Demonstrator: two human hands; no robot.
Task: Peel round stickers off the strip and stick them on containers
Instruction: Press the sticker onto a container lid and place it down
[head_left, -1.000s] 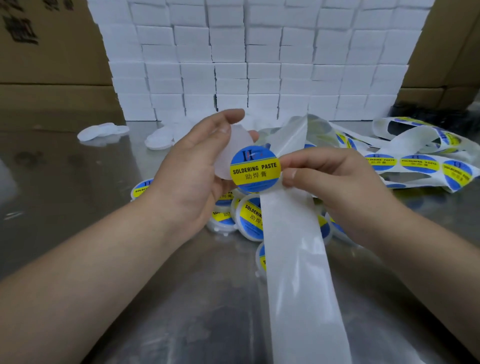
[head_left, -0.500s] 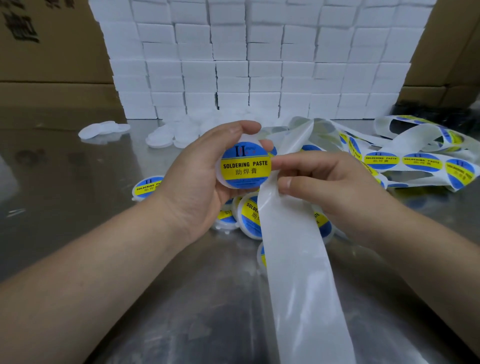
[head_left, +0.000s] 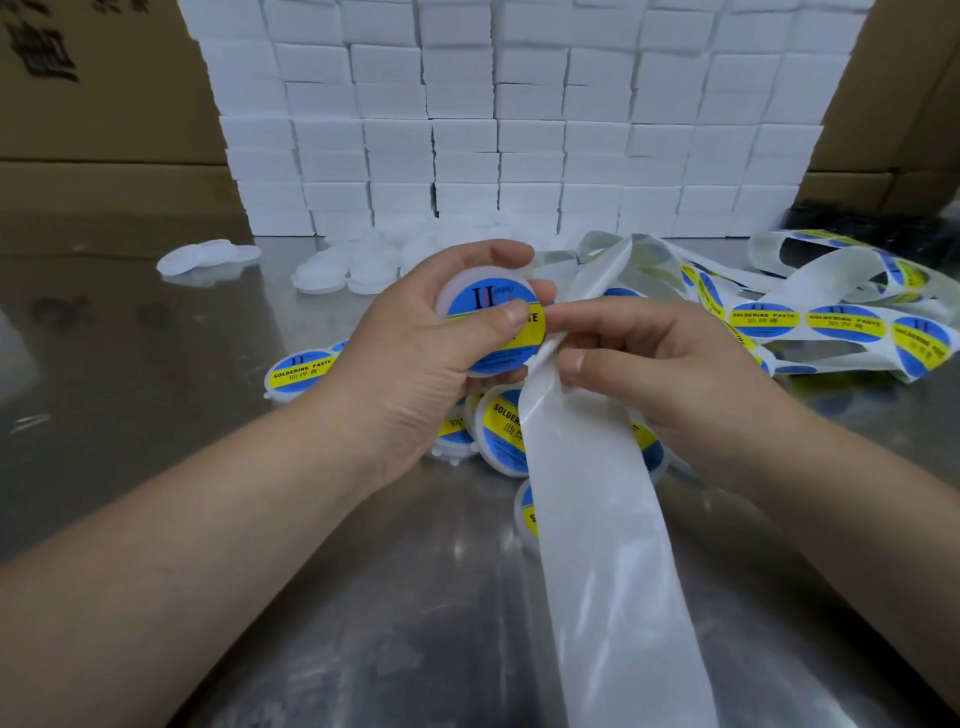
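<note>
Containers (head_left: 298, 369) with a label on lie on the shiny table (head_left: 156, 441), one at the left and a small heap under the hands. Behind them wait bare white containers (head_left: 322, 270) with no label.

The left hand (head_left: 415, 358) is curled round one little container (head_left: 457, 286) and holds it up. A round blue and yellow sticker (head_left: 483, 309) is on its top. The left thumb (head_left: 493, 319) lies across the sticker and presses on it.

The right hand (head_left: 675, 374) is just beside it. Its thumb and fingers pinch the long white strip (head_left: 597, 519), and one fingertip touches the edge of the sticker. The part of the strip that runs toward the person has no stickers on it. Far to the right, the strip curls over the table with more stickers (head_left: 763, 319) in a row.

I think the step now is sticking. The sticker looks to be on and is getting pressed flat. Next, the left hand should put this container with the done ones and pick up a bare one. The right hand should pull the strip along and peel the next sticker by its edge.
</note>
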